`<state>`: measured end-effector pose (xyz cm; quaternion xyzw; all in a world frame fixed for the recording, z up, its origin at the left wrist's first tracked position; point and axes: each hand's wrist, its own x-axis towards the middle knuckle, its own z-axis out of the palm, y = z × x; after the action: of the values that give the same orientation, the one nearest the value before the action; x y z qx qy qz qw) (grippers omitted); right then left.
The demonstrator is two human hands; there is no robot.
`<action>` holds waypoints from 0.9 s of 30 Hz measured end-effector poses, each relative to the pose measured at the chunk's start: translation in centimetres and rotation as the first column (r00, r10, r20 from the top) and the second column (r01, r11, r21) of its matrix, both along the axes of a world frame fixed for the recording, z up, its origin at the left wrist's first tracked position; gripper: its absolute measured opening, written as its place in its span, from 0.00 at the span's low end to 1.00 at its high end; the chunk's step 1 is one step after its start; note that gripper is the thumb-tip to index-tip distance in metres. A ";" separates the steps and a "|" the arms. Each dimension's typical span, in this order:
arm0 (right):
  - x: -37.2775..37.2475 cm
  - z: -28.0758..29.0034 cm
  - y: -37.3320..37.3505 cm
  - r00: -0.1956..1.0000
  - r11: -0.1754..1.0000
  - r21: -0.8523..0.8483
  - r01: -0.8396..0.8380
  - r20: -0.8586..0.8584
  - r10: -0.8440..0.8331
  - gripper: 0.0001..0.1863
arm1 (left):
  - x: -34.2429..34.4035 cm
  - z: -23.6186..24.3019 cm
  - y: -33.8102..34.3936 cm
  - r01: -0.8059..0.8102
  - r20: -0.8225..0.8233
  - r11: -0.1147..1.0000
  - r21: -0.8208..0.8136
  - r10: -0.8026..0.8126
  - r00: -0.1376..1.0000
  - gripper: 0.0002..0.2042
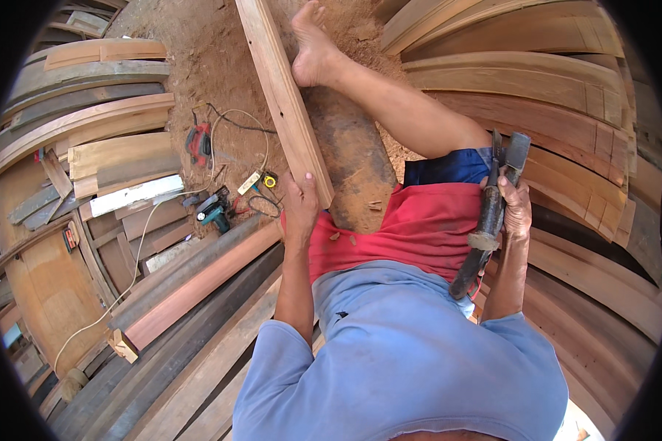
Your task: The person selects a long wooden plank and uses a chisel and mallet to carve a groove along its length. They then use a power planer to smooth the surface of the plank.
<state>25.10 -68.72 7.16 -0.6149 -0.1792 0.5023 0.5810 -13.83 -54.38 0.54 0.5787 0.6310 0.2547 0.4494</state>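
We look steeply down from the left of two head-worn fisheyes, the blue shirt nearest us below, the left hand and right hand farther out, the bare foot near the top edge; plank stacks bend toward our dark rim.

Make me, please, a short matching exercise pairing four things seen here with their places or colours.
Things:
1. Plank
2. Drill
3. Tape measure
4. Dark-handled tool

Places or colours:
A. Yellow and black
B. In the right hand
C. Teal and black
D. Touched by the left hand

Pairs: 1-D, 2-C, 3-A, 4-B
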 end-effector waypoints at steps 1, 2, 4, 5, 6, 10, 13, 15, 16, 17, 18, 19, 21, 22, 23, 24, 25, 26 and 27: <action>0.0 0.2 0.2 1.000 1.000 -0.005 0.024 -0.017 -0.024 0.19 | 0.7 0.8 -0.1 -0.011 -0.050 1.000 0.009 0.012 0.999 0.30; -0.1 0.2 0.3 0.998 0.999 -0.010 0.047 -0.033 -0.048 0.17 | 0.9 0.9 -0.2 -0.011 -0.063 0.998 0.060 0.015 0.998 0.31; 0.4 -0.1 0.4 0.997 0.998 -0.020 0.062 -0.041 -0.063 0.17 | 1.2 1.3 -0.1 -0.011 -0.083 0.985 0.173 0.026 0.996 0.35; 0.5 -0.2 0.5 0.997 0.997 -0.023 0.068 -0.045 -0.069 0.17 | 1.4 1.6 -0.1 0.015 -0.143 0.986 0.167 0.009 0.990 0.36; 0.7 -0.3 0.7 0.996 0.997 -0.020 0.076 -0.050 -0.077 0.17 | 1.7 2.3 -0.1 0.043 -0.203 0.985 0.165 -0.009 0.979 0.36; 0.9 -0.1 1.1 0.999 0.998 -0.040 0.044 -0.021 -0.045 0.17 | 0.4 1.2 0.1 -0.021 -0.046 0.995 0.099 0.025 0.999 0.40; 1.1 -0.4 0.8 1.000 0.999 -0.025 0.021 -0.005 -0.021 0.17 | -2.2 0.0 0.7 0.037 0.007 0.991 0.127 -0.038 0.999 0.36; 1.2 -0.7 0.8 1.000 1.000 -0.023 0.018 0.004 -0.018 0.17 | -4.7 -0.7 1.5 0.055 -0.064 0.997 0.061 -0.051 0.997 0.33; 1.1 -0.8 0.7 1.000 1.000 -0.026 0.016 0.008 -0.016 0.17 | -5.8 -1.2 1.8 0.060 -0.100 0.998 0.023 -0.057 0.993 0.31; 1.0 -0.8 0.6 1.000 1.000 -0.024 0.020 0.012 -0.020 0.16 | -6.8 -2.0 2.0 0.024 0.005 0.999 -0.048 -0.023 1.000 0.30; 0.9 -0.8 0.5 1.000 1.000 -0.020 0.024 0.017 -0.023 0.16 | -7.8 -3.0 2.2 -0.006 0.109 0.993 -0.119 0.019 0.994 0.29; 0.8 -0.8 0.6 0.999 0.999 -0.015 0.029 0.023 -0.029 0.16 | -8.1 -3.4 2.5 -0.025 0.211 0.981 -0.190 0.066 0.975 0.28; 0.5 -0.6 0.8 0.999 1.000 -0.009 0.018 0.035 -0.018 0.16 | -7.5 -4.3 2.6 -0.105 0.318 0.958 -0.265 0.190 0.929 0.27; 0.5 -0.3 0.8 0.999 1.000 -0.010 0.013 0.047 -0.013 0.16 | -7.0 -4.8 2.3 -0.138 0.371 0.941 -0.310 0.253 0.893 0.27; 0.4 -0.2 0.7 0.999 1.000 -0.007 0.003 0.038 -0.003 0.16 | -6.9 -5.9 1.9 -0.127 0.417 0.935 -0.332 0.266 0.869 0.27; 0.4 -0.3 0.6 0.999 1.000 -0.004 -0.006 0.035 0.007 0.16 | -6.8 -7.8 1.5 -0.111 0.466 0.929 -0.354 0.278 0.840 0.28; 0.5 -0.4 0.4 0.999 1.000 -0.002 -0.015 0.033 0.015 0.17 | -6.1 -8.7 1.4 -0.092 0.514 0.922 -0.376 0.290 0.807 0.29; 0.4 -0.3 0.5 0.999 1.000 0.009 -0.008 0.039 0.008 0.17 | -5.4 -9.5 1.4 -0.087 0.541 0.923 -0.376 0.295 0.788 0.29; 0.2 -0.2 0.5 0.999 1.000 0.017 -0.004 0.040 0.003 0.17 | -4.7 -9.7 1.3 -0.086 0.563 0.922 -0.378 0.303 0.769 0.29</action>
<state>25.27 -68.22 6.96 -0.6194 -0.1963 0.4893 0.5817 -18.52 -53.05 -9.14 0.3115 0.5421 0.3645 0.6901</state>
